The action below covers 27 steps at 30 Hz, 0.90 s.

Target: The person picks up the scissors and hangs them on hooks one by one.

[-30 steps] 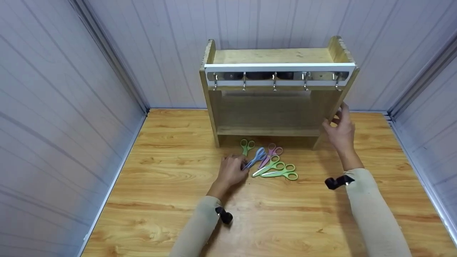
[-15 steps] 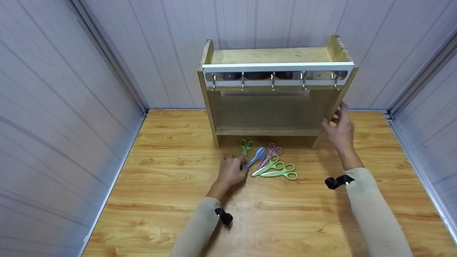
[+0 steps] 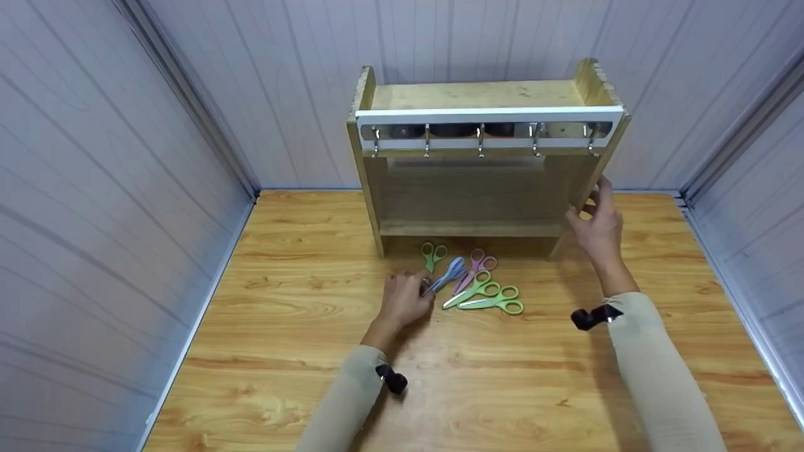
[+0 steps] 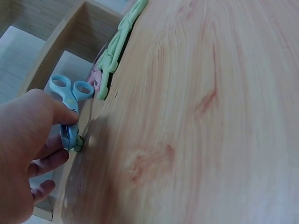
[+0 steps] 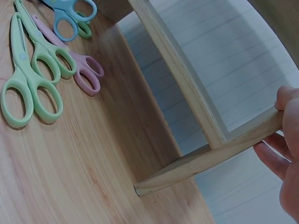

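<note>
My left hand (image 3: 403, 300) pinches a pair of blue scissors (image 4: 70, 95) by the blade end, between thumb and fingers; the handles point away from the palm. Beside it on the table lie pink scissors (image 3: 465, 282) and several green scissors, two of them at the right of the group (image 3: 500, 301). One green pair (image 3: 430, 256) lies behind the blue one, partly hidden by my left hand. With my right hand (image 3: 600, 229) I grip the right side panel of a wooden rack (image 3: 471, 228), thumb on one side and fingers on the other.
Across the rack's upper front runs a white rail (image 3: 402, 115) with several metal hooks (image 3: 481, 141). Pale panelled walls (image 3: 301, 94) enclose the wood-grain table (image 3: 490, 383) at the back and both sides.
The blue scissors and my left hand have shifted very slightly, and the view has tilted a little. My right hand stays on the rack's side panel.
</note>
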Each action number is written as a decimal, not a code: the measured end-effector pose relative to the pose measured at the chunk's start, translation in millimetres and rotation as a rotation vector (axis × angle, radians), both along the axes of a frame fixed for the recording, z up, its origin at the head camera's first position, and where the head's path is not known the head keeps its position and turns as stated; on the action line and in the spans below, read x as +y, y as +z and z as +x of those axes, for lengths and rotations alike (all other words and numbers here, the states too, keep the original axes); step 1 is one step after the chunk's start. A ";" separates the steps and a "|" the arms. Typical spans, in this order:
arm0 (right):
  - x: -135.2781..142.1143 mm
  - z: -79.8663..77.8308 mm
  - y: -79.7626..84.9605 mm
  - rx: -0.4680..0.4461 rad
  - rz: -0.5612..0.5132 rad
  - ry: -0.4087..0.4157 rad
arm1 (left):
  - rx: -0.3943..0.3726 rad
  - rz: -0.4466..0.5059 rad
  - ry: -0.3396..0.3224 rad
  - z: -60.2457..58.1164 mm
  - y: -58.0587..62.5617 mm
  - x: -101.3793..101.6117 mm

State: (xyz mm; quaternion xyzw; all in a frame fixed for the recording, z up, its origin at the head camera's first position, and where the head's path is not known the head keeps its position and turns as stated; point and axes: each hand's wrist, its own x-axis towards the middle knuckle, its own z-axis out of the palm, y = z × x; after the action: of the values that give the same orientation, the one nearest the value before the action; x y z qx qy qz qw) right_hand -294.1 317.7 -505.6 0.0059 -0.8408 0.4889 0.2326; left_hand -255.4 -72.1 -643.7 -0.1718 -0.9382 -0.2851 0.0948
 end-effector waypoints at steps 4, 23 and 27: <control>0.1 0.1 -0.4 -0.010 0.005 0.001 | 0.058 0.023 -0.013 -5.9 -12.7 -4.1; -1.8 -0.4 0.9 -0.010 0.028 -0.015 | 0.131 0.063 -0.009 -8.1 -13.2 -12.3; -2.1 0.4 0.4 -0.006 0.031 -0.019 | 0.135 0.111 -0.018 -1.1 2.7 -10.9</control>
State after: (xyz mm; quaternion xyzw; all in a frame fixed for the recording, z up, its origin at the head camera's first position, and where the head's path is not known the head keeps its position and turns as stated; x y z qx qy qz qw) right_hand -293.7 315.5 -505.2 0.0003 -0.8488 0.4738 0.2346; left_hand -256.5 -82.9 -641.0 -0.1938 -0.9108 -0.3251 0.1648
